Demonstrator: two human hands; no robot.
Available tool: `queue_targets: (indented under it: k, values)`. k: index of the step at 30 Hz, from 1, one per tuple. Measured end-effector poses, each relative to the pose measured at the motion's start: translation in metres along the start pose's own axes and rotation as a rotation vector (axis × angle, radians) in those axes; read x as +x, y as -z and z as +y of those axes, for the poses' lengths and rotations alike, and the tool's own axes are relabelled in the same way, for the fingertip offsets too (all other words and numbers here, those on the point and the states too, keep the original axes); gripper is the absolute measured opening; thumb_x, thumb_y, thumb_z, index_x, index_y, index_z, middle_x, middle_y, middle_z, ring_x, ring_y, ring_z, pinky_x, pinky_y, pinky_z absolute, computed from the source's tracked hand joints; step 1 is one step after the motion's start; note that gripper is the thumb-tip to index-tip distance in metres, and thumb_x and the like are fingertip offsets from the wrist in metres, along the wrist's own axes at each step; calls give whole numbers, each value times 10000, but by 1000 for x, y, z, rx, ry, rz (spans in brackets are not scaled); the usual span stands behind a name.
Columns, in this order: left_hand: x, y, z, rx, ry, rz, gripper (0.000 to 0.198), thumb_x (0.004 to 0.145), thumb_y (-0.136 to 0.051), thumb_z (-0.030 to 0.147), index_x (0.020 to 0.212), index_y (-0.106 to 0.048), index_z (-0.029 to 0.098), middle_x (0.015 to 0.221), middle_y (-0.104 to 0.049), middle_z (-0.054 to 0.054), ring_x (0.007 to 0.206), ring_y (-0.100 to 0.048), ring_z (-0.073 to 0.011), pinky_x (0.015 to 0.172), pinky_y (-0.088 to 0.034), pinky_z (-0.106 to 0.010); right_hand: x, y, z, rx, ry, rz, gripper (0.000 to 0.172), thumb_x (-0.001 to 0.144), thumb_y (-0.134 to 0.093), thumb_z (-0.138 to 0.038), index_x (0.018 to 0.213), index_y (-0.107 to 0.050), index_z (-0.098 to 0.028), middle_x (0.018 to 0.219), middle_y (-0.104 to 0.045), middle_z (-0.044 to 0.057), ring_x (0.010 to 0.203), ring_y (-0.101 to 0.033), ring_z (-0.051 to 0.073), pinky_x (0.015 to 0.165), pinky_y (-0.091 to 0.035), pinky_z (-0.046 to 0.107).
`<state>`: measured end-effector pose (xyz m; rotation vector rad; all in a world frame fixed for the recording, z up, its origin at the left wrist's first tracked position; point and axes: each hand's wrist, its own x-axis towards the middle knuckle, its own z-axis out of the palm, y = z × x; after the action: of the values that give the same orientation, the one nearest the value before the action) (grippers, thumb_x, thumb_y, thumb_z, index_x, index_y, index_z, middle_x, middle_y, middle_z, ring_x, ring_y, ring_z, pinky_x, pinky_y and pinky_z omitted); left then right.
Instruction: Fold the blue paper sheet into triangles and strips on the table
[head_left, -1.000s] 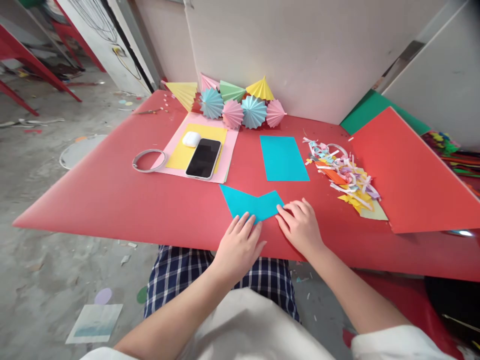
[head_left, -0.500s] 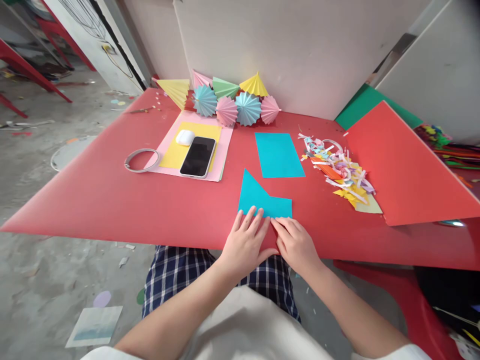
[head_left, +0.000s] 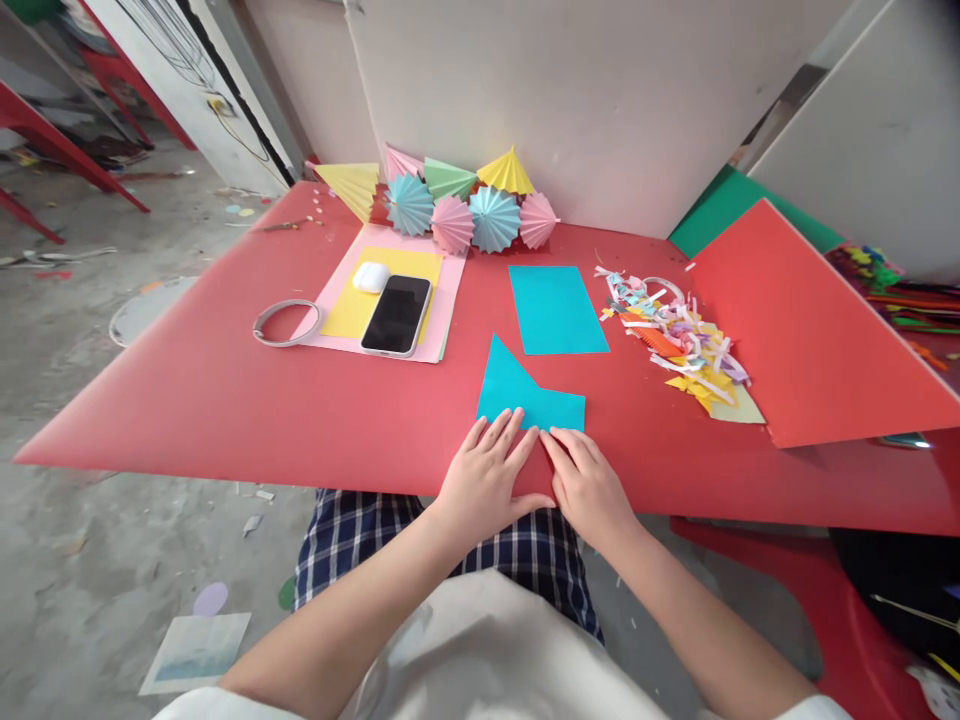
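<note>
A folded blue paper [head_left: 525,395] lies on the red table [head_left: 225,390] near its front edge, one corner pointing up and away. My left hand [head_left: 487,475] rests flat on the paper's near edge, fingers stretched out and slightly apart. My right hand [head_left: 589,480] lies beside it, fingers flat and extended, fingertips pressing the paper's lower edge. The two hands touch each other at the thumbs. Neither hand grips anything.
A flat blue sheet [head_left: 556,308] lies further back. Left are a phone [head_left: 397,314] and white earbud case [head_left: 370,277] on yellow and pink paper, plus a tape ring [head_left: 285,323]. Paper fans [head_left: 472,200] line the wall. Paper scraps [head_left: 686,345] and a red sheet [head_left: 810,330] lie right.
The blue paper has been turned and drawn toward the table's front edge. Both hands came together on its near edge; in the last half second they barely moved.
</note>
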<state>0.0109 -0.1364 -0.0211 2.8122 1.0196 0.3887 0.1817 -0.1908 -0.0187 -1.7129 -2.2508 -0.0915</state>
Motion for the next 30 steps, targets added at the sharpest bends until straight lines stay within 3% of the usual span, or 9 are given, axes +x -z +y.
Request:
queue_targets:
  k: [4,12,17,23,27,30]
  values:
    - [-1,3,-5,28,-9,-6,805,755,-334,727,1365,-331,201,1441,-274,-124,1317,-244,-314,1053,-206,-500,-1,-2,0,11,-3,-2,468,830,-355,-93,1288,-444,-121,1276,-505,128,1212,-413,259,979,-430,434]
    - [-4,14,-22,63,12,-29,764,769,-338,710,1356,-354,222,1440,-268,-138,1317,-246,-313,1047,-208,-516,-9,4,16,-9,-43,57,385,859,-404,-170,1226,-519,-147,1218,-562,115,1145,-492,240,977,-425,422]
    - [-5,16,-28,88,16,-46,767,783,-308,705,1367,-333,209,1437,-270,-146,1321,-242,-300,1049,-204,-516,-18,6,29,7,-34,51,360,862,-417,-187,1197,-550,-174,1257,-536,106,1176,-468,244,1004,-380,461]
    - [-7,15,-27,112,19,-43,773,789,-297,701,1370,-325,192,1433,-276,-147,1318,-249,-306,1048,-203,-528,5,13,50,192,-154,136,308,868,-455,-273,1140,-587,-210,1176,-582,89,1118,-503,213,951,-435,398]
    - [-11,15,-17,130,49,-41,793,779,-303,711,1374,-319,188,1437,-260,-162,1320,-228,-331,1039,-196,-552,39,18,59,243,-96,-105,517,832,-520,-360,1319,-403,-231,1297,-490,87,1216,-412,236,962,-413,412]
    - [-11,13,-9,142,69,-21,826,772,-282,726,1362,-342,152,1435,-258,-172,1328,-186,-350,1039,-178,-568,59,19,56,216,-47,-212,611,779,-598,-354,1337,-371,-248,1178,-561,80,1118,-479,247,920,-430,414]
